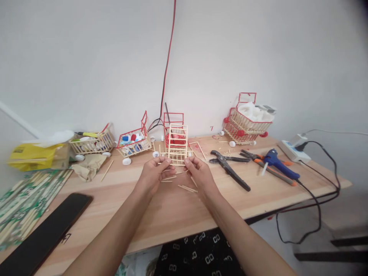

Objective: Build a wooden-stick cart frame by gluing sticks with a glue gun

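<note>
Between my two hands is a small frame of pale wooden sticks, held upright above the table with its ladder-like bars facing me. My left hand pinches its lower left corner between thumb and fingers. At the lower right corner, the thumb and fingers of my right hand are closed on the same frame. Behind it stands a miniature cart with a red handle, partly hidden by the frame. Several short loose sticks lie on the table below and between my hands.
Other stick carts stand along the wall: one with bottle caps, one with white contents. Black-handled pliers, orange-handled pliers, a blue glue gun and a power strip lie right. Wrapped chopsticks and a phone lie left.
</note>
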Available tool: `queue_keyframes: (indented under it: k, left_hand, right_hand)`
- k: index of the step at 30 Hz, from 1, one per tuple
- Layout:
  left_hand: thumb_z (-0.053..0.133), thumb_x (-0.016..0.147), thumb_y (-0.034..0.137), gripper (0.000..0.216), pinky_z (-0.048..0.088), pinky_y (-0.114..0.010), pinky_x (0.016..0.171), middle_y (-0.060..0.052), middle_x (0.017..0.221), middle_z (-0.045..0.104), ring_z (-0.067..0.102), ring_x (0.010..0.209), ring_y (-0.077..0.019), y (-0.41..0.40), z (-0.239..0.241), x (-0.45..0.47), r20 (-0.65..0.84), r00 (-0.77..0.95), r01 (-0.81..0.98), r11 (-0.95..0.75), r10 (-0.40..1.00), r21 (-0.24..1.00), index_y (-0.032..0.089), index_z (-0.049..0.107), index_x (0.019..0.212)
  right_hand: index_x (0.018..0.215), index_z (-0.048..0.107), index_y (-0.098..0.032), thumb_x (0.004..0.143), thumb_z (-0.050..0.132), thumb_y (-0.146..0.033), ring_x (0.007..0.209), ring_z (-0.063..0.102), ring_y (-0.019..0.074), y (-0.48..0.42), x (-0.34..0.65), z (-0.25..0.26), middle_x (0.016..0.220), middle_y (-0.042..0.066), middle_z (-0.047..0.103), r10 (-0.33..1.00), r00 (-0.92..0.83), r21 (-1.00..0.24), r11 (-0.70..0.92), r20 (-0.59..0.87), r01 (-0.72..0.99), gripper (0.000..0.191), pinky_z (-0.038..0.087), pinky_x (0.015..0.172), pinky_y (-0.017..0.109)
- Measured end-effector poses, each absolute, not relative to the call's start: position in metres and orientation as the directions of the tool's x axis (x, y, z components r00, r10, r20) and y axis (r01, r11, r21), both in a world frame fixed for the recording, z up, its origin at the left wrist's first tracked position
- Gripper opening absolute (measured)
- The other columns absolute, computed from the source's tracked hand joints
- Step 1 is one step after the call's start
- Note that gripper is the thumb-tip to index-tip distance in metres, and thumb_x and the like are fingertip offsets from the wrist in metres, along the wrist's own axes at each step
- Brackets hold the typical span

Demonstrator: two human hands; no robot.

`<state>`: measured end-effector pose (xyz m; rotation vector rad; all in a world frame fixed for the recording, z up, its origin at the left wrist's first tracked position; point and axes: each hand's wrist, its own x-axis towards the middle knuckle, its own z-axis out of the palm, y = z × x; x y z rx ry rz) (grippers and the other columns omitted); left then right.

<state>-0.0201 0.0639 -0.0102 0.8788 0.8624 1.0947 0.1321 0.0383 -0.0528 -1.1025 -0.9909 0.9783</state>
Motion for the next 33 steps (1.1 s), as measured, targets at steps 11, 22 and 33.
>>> queue_keyframes:
  k: [11,22,33]
  left_hand:
    - [0.083,0.055,0.029,0.032,0.057,-0.023,0.056,0.0,0.057,0.063,0.061,0.053,-0.0101,0.0672,-0.017,-0.022,-0.092,0.226,-0.248,0.149,0.97,0.957,0.011,0.063,0.074]
    - [0.086,0.048,0.037,0.041,0.055,-0.022,0.051,0.0,0.061,0.061,0.058,0.056,-0.0097,0.066,-0.0151,-0.0216,-0.115,0.198,-0.254,0.164,0.973,0.953,0.011,0.064,0.071]
    - [0.088,0.044,0.035,0.044,0.053,-0.021,0.05,-0.001,0.065,0.062,0.057,0.058,-0.0097,0.0667,-0.016,-0.0216,-0.113,0.169,-0.242,0.153,0.979,0.958,0.009,0.067,0.073]
  right_hand:
    - [0.073,0.055,-0.019,0.073,0.069,-0.05,0.049,0.041,0.0071,0.0379,0.1338,-0.0563,0.06,-0.004,0.055,0.967,0.225,-0.972,0.156,0.115,-0.176,0.034,0.03,0.048,0.021]
    - [0.066,0.057,-0.019,0.06,0.08,-0.046,0.054,0.045,0.0087,0.0355,0.1353,-0.0492,0.058,-0.004,0.054,0.989,0.133,-0.921,0.109,0.063,-0.374,0.037,0.035,0.053,0.022]
    - [0.066,0.058,-0.019,0.056,0.083,-0.047,0.053,0.046,0.0085,0.0349,0.1397,-0.0481,0.057,-0.004,0.055,0.996,0.091,-0.929,0.043,0.01,-0.367,0.039,0.037,0.053,0.023]
